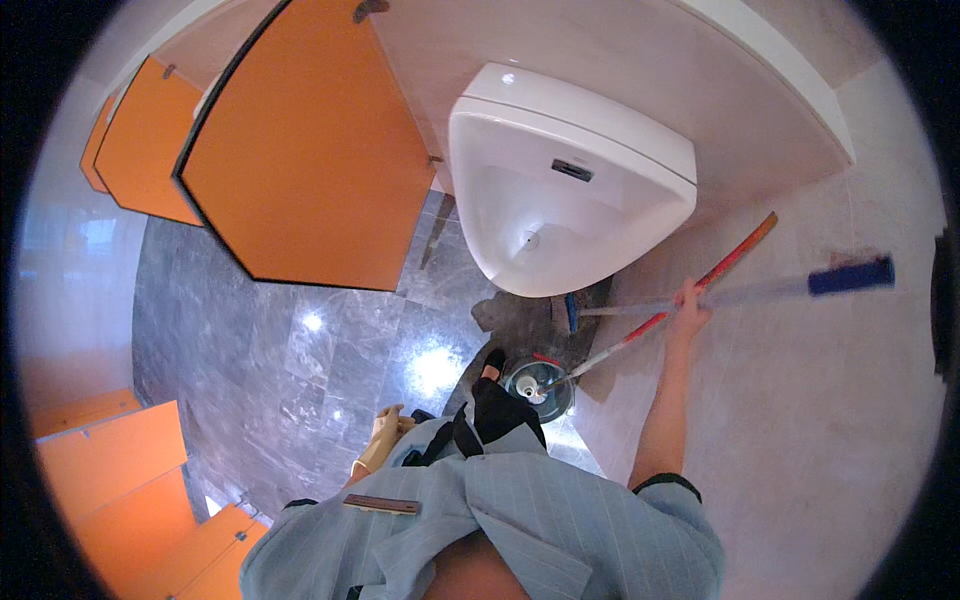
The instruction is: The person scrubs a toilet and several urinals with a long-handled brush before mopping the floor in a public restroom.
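My bare right hand (688,311) grips a pale pole (757,295) with a dark blue end grip (851,275), blurred by motion. Down that pole, a floor brush head (564,313) with a blue edge rests below the urinal (570,180). At the hand it crosses a red and white pole (731,261); whether my fingers hold that one too I cannot tell. The red and white pole slants into a bucket (541,391) by my foot. My left hand (388,431), in a beige rubber glove, hangs at my left side, its fingers partly hidden.
Orange partition panels (307,165) jut from the wall left of the urinal. A tiled wall (810,397) stands close on my right. Wet-looking dark patches mark the grey tile floor (345,337). Orange stall panels (112,465) are at lower left.
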